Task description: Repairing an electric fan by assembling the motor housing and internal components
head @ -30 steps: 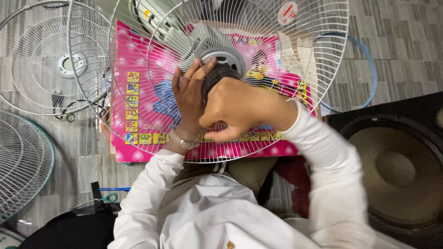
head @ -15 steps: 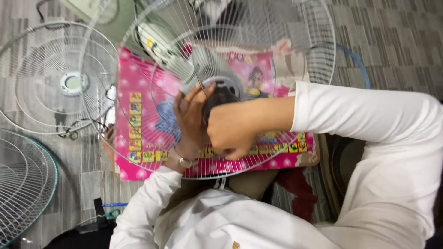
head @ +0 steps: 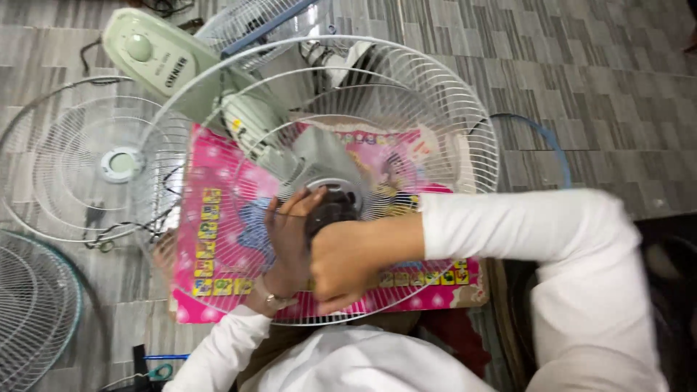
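Note:
A white wire fan guard (head: 465, 131) lies tilted over a pink patterned mat (head: 218, 239), fixed to the grey motor housing (head: 319, 163) of a pale green fan. At the guard's centre sits a dark round hub (head: 334, 213). My right hand (head: 348, 265) is closed around that hub, the white sleeve stretching off to the right. My left hand (head: 287, 236) rests its fingers on the guard's wires just left of the hub; a bracelet is on the wrist.
A loose fan guard (head: 120, 163) lies on the tiled floor at left, another (head: 33, 312) at bottom left. The pale green fan base (head: 156, 62) is at top left. A blue ring (head: 541, 138) lies to the right. Pliers with blue handles (head: 156, 363) lie near my left knee.
The view has shifted so the fan sits lower and more central. My right arm has swung out to the right while both hands stay at the hub.

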